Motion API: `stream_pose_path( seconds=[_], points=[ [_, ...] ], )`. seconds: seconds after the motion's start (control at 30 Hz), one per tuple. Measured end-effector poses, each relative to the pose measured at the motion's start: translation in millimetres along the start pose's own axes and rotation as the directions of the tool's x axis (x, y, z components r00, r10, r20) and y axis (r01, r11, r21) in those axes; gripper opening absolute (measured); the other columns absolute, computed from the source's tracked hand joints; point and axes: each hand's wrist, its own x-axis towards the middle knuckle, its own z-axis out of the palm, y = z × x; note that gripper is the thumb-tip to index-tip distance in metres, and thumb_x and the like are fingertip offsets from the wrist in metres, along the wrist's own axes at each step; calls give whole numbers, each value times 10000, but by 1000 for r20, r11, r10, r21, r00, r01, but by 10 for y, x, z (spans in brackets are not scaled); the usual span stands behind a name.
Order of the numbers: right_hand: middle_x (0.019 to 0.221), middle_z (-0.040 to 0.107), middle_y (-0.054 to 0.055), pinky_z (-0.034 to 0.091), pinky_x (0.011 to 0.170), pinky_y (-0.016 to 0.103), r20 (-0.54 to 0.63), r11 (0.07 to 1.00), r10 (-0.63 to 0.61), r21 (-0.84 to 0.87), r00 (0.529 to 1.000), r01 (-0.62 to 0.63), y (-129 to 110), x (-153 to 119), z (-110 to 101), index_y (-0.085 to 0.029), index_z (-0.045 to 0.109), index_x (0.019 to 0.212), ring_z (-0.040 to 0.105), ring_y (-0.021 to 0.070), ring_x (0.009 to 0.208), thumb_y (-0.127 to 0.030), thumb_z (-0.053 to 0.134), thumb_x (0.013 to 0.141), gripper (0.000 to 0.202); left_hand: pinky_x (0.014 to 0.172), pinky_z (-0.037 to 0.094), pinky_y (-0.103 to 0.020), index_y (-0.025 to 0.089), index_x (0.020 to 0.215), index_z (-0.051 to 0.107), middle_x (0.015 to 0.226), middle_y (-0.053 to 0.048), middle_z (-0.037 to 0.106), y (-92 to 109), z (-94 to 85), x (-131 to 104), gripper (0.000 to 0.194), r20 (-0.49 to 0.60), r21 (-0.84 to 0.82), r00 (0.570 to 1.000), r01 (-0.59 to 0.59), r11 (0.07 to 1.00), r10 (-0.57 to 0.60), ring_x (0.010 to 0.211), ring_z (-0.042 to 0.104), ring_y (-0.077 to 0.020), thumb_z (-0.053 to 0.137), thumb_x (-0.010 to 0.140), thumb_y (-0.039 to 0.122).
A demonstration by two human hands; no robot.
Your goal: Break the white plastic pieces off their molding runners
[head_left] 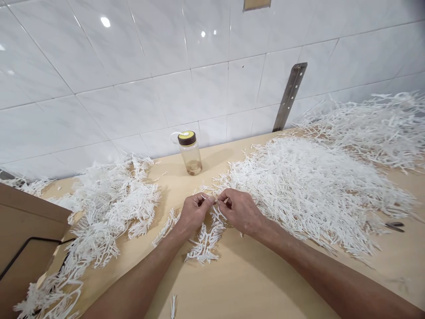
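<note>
My left hand (pixel 195 213) and my right hand (pixel 241 212) meet over the table, fingertips almost touching. Each is closed in a pinch on thin white branching strands, which look like plastic. From between them a garland of white strands (pixel 204 246) trails down onto the wood, and another stretch of it (pixel 168 225) lies left of my left wrist. Just beyond my right hand begins a broad heap of loose white strands (pixel 299 190). The exact join between the fingertips is too small to make out.
A clear bottle with a dark and yellow lid (pixel 191 157) stands near the tiled wall. At left, a tangled white pile (pixel 113 199) adjoins a brown box (pixel 29 217). More strands (pixel 375 133), a metal bracket (pixel 288 99) and a small dark tool (pixel 395 227) are at right.
</note>
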Motion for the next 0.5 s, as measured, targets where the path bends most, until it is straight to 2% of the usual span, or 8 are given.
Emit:
stream_pose_path(
  seconds=[0.1,0.2,0.27,0.37,0.5],
  points=[
    [652,631,-7,380,577,254,-4,997,53,-59,999,-53,-29,-5,43,-194,596,718,543,138,585,-164,556,818,112,520,334,-224,159,645,578,553,33,455,8,27,-31,338,-30,85,993,-112,990,115,529,396,-94,647,813,445],
    [700,617,28,363,556,259,-72,988,-14,-155,997,3,13,37,42,-179,565,749,521,142,581,-151,511,849,117,514,309,-224,161,649,566,558,38,436,38,36,-92,338,-44,181,977,-198,963,209,534,371,-92,614,851,428],
    [716,596,49,353,533,262,-162,974,-52,-224,986,14,95,87,-2,-172,536,762,495,141,558,-127,460,867,137,502,296,-222,160,683,581,554,45,422,44,31,-122,324,-49,216,968,-232,948,248,522,359,-87,611,862,428],
    [693,579,32,379,572,265,-320,975,-78,-223,944,5,246,156,-109,-187,510,752,522,154,593,-134,505,833,97,491,303,-220,151,757,637,542,49,429,8,21,-111,329,-33,168,974,-214,962,222,502,362,-83,613,863,461],
    [629,572,-7,392,600,273,-364,988,-21,-151,931,-37,349,183,-219,-196,535,787,526,147,541,-207,536,841,55,483,330,-224,146,944,723,569,31,514,-63,17,-51,352,-14,108,983,-182,977,185,494,405,-89,621,858,472]
  ],
)
